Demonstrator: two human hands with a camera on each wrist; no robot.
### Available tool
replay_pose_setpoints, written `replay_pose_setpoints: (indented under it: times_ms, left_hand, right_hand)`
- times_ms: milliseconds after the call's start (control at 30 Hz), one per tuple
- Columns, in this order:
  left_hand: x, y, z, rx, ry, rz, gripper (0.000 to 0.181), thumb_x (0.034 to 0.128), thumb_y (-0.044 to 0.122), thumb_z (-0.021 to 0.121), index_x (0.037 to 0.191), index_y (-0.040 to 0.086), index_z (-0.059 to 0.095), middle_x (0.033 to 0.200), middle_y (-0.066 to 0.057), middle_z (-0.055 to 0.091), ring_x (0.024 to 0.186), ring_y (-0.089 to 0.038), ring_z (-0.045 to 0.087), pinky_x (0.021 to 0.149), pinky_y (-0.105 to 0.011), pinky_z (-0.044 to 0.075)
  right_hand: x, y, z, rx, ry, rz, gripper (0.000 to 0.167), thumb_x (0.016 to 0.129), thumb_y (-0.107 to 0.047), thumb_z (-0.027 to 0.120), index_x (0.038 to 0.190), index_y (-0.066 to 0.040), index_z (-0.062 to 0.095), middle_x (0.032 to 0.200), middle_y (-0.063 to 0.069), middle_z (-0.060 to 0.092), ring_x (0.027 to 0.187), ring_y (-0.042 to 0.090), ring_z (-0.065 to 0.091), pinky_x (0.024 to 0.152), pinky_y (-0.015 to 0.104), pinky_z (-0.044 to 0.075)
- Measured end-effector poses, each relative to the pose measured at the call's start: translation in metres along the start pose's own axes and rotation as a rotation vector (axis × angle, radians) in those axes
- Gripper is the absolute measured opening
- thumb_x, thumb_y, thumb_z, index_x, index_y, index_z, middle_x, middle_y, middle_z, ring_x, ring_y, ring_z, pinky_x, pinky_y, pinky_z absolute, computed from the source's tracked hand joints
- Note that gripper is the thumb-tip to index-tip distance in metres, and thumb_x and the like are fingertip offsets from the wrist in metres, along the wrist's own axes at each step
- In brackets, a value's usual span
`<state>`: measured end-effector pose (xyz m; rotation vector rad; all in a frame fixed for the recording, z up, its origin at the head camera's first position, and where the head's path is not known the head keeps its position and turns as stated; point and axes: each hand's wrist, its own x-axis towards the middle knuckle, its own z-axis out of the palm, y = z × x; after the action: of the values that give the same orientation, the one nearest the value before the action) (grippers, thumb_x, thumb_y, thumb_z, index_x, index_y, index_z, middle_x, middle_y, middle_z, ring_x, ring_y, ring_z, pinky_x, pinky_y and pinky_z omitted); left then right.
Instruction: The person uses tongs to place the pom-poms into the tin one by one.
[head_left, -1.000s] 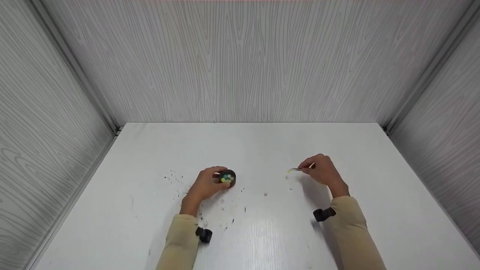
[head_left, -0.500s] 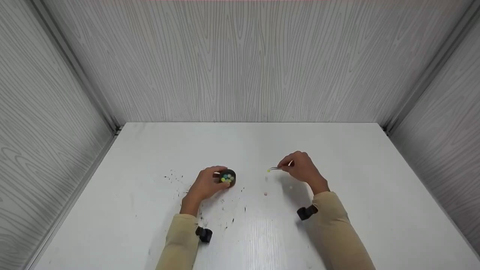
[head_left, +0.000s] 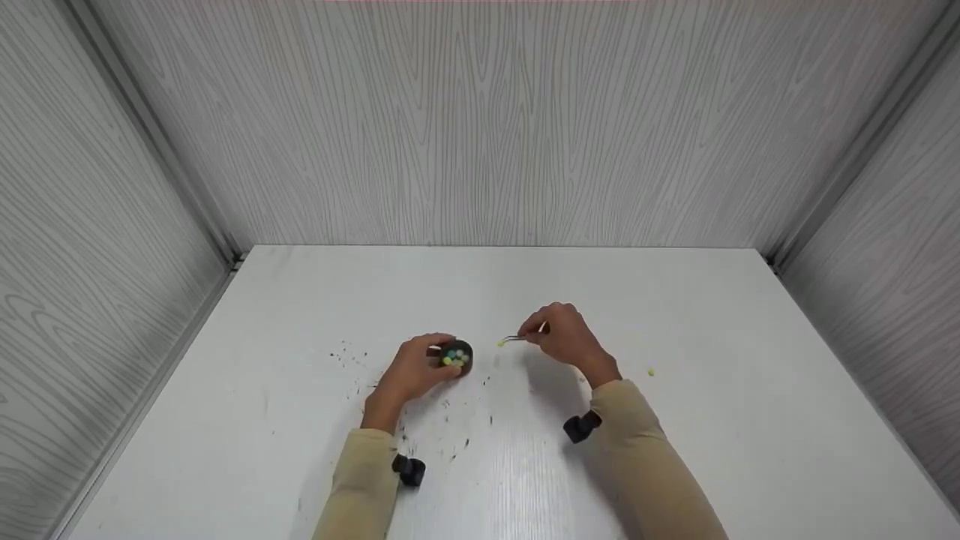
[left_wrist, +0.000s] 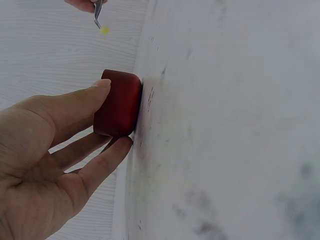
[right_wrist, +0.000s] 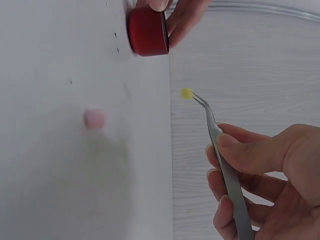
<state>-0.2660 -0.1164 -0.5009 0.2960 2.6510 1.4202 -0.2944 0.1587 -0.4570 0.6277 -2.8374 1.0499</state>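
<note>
My left hand (head_left: 409, 369) grips a small round cup (left_wrist: 120, 102) by its sides, thumb and fingers on opposite walls. The cup is red outside and dark inside, and it stands on the table. Several small coloured balls (head_left: 454, 356) lie in it, yellow, blue-green and pale ones. Just to the right of the cup, my right hand (head_left: 568, 337) pinches a pair of silver bent-tip tweezers (right_wrist: 227, 172). A yellow ball (right_wrist: 186, 93) sits at the tweezer tips, held above the table and apart from the cup.
A pink ball (right_wrist: 95, 119) lies on the white table (head_left: 360, 292) in the right wrist view. Another yellow ball (head_left: 651, 372) rests to the right of my right forearm. Dark specks mark the tabletop around my left hand. Wood-grain panels (head_left: 480, 127) enclose the back and sides.
My right hand has moved left with the tweezers and yellow ball, closer to the cup. The yellow ball on the right has come into view beside the forearm. My left hand stays put.
</note>
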Motion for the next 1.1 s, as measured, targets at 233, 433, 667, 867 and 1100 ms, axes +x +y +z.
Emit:
replay_pose_setpoints:
  times_ms: [233,433,667,867,1100]
  left_hand:
    - [0.002,-0.001,0.001,0.01,0.001,-0.002,0.052,0.0921,0.01,0.078,0.142,0.007,0.061,0.144,-0.019,0.06,0.13,-0.038,0.063,0.11,-0.053,0.05]
    - [0.002,-0.002,0.001,0.004,0.005,0.014,0.051,0.0917,0.008,0.078,0.14,0.006,0.062,0.142,-0.019,0.062,0.128,-0.039,0.064,0.108,-0.052,0.052]
    - [0.002,-0.003,0.001,0.02,-0.002,0.022,0.052,0.0918,0.009,0.078,0.141,0.007,0.061,0.143,-0.018,0.061,0.129,-0.039,0.063,0.109,-0.052,0.052]
    - [0.003,-0.004,0.001,0.026,0.005,0.02,0.051,0.092,0.01,0.078,0.141,0.007,0.062,0.143,-0.019,0.061,0.128,-0.039,0.064,0.11,-0.052,0.051]
    - [0.003,-0.003,0.0,0.037,0.005,0.013,0.052,0.0917,0.011,0.078,0.141,0.008,0.062,0.143,-0.018,0.061,0.129,-0.038,0.063,0.111,-0.052,0.05]
  right_hand:
    - [0.008,-0.016,0.015,-0.028,-0.008,-0.022,0.015,0.092,0.003,0.072,0.094,-0.006,0.084,0.094,0.009,0.08,0.083,0.02,0.069,0.075,0.035,0.058]
    - [0.014,-0.024,0.027,-0.039,-0.01,-0.07,0.015,0.092,0.004,0.072,0.094,-0.005,0.083,0.094,0.01,0.08,0.085,0.023,0.071,0.076,0.038,0.059]
    - [0.018,-0.029,0.037,-0.046,-0.016,-0.064,0.017,0.092,0.005,0.071,0.095,-0.006,0.083,0.093,0.01,0.079,0.085,0.023,0.072,0.073,0.037,0.061]
    - [0.02,-0.032,0.042,-0.052,-0.031,-0.027,0.016,0.092,0.004,0.071,0.097,-0.006,0.083,0.096,0.01,0.079,0.088,0.023,0.072,0.078,0.04,0.061]
    - [0.021,-0.031,0.045,-0.079,-0.034,0.002,0.018,0.093,0.004,0.07,0.098,-0.008,0.084,0.096,0.009,0.079,0.089,0.023,0.071,0.078,0.04,0.061]
